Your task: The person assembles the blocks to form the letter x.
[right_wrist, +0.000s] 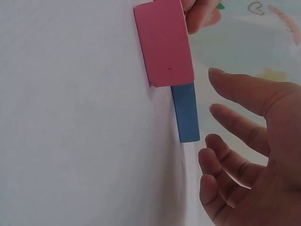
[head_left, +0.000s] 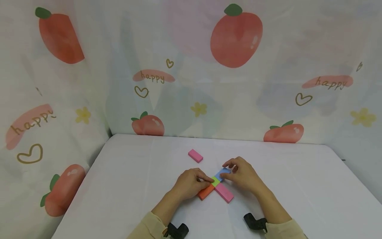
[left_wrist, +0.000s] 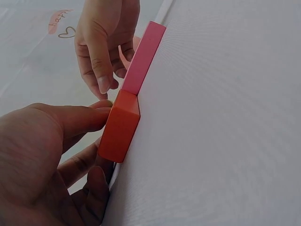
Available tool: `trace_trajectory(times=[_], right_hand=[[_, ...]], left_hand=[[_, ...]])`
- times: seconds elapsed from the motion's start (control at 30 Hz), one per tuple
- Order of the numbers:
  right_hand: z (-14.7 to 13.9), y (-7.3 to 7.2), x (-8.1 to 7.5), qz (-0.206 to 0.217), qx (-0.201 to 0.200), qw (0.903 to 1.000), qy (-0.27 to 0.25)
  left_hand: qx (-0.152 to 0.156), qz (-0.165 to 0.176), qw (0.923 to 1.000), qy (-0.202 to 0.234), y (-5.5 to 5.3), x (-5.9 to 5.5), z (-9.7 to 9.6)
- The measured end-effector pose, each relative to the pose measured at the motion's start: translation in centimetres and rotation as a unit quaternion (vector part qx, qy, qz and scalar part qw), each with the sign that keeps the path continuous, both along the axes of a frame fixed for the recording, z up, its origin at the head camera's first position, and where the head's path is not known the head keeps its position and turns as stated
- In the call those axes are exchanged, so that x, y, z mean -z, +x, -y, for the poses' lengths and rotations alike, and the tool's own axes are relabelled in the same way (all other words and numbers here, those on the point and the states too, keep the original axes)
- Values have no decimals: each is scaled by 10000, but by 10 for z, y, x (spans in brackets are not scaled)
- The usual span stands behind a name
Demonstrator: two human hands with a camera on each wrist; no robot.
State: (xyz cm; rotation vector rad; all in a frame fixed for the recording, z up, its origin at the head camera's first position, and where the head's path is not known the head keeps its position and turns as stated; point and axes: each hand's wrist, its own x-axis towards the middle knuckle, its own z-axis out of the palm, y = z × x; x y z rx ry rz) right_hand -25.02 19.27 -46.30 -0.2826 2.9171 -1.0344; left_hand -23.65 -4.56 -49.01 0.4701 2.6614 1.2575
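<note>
Four joined pieces lie on the white surface: an orange block (head_left: 206,192), a small yellow-green block (head_left: 215,181), a blue block (head_left: 222,174) and a pink block (head_left: 224,193). My left hand (head_left: 191,183) reaches in from the left, its thumb and index fingertips touching where the orange and green blocks meet. In the left wrist view, the thumb lies fairly straight against the upper end of the orange block (left_wrist: 120,129). Around the blue block, my right hand (head_left: 242,174) has thumb and fingers spread; the right wrist view shows them apart from the blue block (right_wrist: 187,113).
Another pink block (head_left: 195,155) lies by itself farther back on the white-covered table (head_left: 134,166). Behind and to the left hangs a fabric backdrop (head_left: 185,39) printed with fruit, hearts and flowers. Black wrist cameras (head_left: 255,221) sit at both sleeves.
</note>
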Motion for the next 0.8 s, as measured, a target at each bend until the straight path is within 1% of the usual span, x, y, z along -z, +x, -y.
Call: trace_trajectory(times=[0.17, 0.4, 0.63, 0.8], right_hand=[[1, 2, -3, 75, 14, 10000, -54], [1, 4, -4, 104, -49, 9998, -189], [0, 5, -4, 22, -169, 9998, -127], [1, 7, -5, -21, -275, 9994, -194]], left_hand=[[-26, 39, 10000, -26, 0, 0, 0], [7, -6, 10000, -29, 1, -3, 0], [36, -30, 10000, -81, 1, -2, -1], [33, -72, 9999, -94, 0, -1, 1]])
